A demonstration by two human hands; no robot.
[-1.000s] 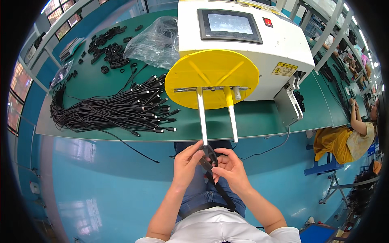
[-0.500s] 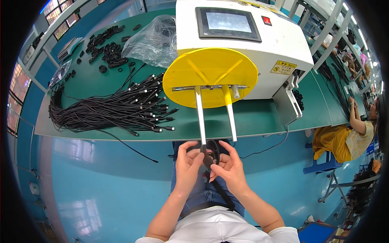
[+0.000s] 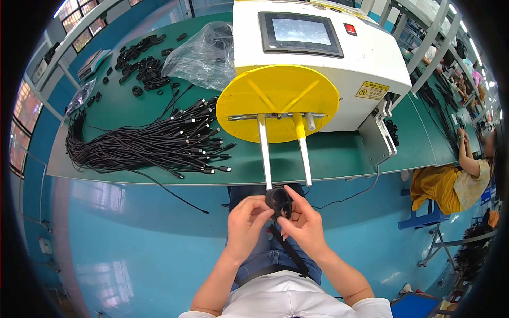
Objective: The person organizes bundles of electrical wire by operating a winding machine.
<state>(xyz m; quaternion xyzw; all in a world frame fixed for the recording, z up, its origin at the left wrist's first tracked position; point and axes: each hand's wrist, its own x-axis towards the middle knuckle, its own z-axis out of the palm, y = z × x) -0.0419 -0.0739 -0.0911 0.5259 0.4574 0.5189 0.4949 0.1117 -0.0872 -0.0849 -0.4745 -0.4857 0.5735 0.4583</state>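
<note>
Between my two hands, just past the table's front edge, is a coiled black cable (image 3: pixel 278 200). My left hand (image 3: pixel 248 218) pinches the coil's left side with thumb and fingers. On the other side my right hand (image 3: pixel 303 220) is curled round the coil, its index finger stretched along the far rim. A winding machine (image 3: pixel 355 69) stands in front of me, with a yellow disc (image 3: pixel 249 114) and two metal prongs pointing my way. The left prong (image 3: pixel 264 153) ends right by the coil. To the left lies a large bundle of black cables (image 3: pixel 127 148) with plugs toward the disc.
On the green table (image 3: pixel 159 108), a clear plastic bag (image 3: pixel 204 58) and a heap of small black parts (image 3: pixel 143 66) lie at the back left. One cable hangs over the front edge. A co-worker (image 3: pixel 461 180) sits on a blue stool (image 3: pixel 421 212) at the right.
The coil has turned in my hands and now shows its round face more fully. My left fingers have drawn in closer on it. The whole view has shifted slightly.
</note>
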